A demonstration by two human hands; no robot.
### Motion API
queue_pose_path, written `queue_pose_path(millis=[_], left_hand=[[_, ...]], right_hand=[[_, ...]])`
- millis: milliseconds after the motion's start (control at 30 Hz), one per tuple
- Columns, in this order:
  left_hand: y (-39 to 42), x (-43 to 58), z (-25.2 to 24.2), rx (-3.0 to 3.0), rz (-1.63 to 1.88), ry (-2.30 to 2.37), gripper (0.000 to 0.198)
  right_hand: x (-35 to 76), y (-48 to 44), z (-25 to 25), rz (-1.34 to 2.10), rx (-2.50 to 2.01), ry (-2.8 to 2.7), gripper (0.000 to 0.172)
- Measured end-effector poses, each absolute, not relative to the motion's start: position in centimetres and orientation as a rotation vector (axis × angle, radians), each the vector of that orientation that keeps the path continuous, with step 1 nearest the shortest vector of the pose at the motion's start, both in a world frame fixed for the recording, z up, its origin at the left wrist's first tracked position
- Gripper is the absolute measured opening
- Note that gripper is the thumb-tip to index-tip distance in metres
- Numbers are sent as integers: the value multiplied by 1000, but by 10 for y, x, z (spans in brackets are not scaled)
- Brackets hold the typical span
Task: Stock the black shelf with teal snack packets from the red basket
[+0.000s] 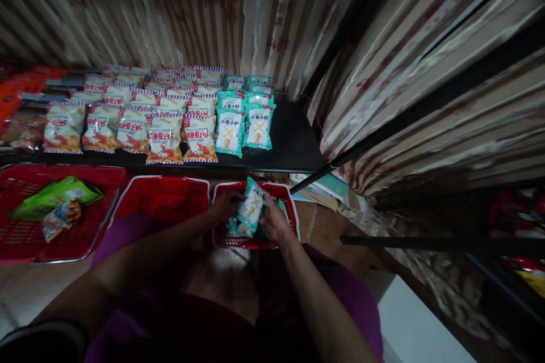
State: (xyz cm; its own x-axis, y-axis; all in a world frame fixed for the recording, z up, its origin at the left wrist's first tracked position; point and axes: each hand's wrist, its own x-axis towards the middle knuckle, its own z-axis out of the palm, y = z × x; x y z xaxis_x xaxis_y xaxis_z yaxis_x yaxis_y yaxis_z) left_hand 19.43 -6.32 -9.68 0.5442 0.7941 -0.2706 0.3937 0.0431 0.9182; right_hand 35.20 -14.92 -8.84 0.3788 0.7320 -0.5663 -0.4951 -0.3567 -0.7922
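A person sat or crouched with both bare hands over a small red basket (292,212), where a teal packet (252,205) with a white label stood tilted above the basket's contents. The right hand (276,216) gripped this packet by its right edge, the fingers bent and pinching the wrapper near its middle. The left hand (226,207) was at the packet's left side with its fingers curled; whether they pressed on the wrapper or stopped just beside it could not be told. More teal packets (244,231) lay in the basket under the held one. Behind it, a black shelf (293,133) bore matching shelf packets (230,133) in upright rows, next to a wider block of white-and-orange snack bags (165,140). To the left of the small basket came a middle red basket (164,195), and beyond that a larger red basket (25,233) holding green pouches (55,195) and a small multicoloured packet (62,219). A striped curtain (204,17) hung behind the shelf.
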Motion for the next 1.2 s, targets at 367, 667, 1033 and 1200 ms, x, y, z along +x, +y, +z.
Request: queue_pose_path(millis=[367, 667, 1033, 1200], left_hand=[[-65, 192, -45, 1130, 603, 714, 44], [-70, 206, -16, 1140, 699, 766, 50], [-76, 210, -28, 1290, 721, 858, 45], [-74, 210, -22, 1167, 689, 830, 47]], right_hand=[[341, -141, -33, 1194, -1285, -364, 54], [335, -151, -27, 1157, -1360, -550, 63], [338, -152, -21, 1133, -1318, -363, 46], [338, -148, -16, 1143, -1286, -304, 41]])
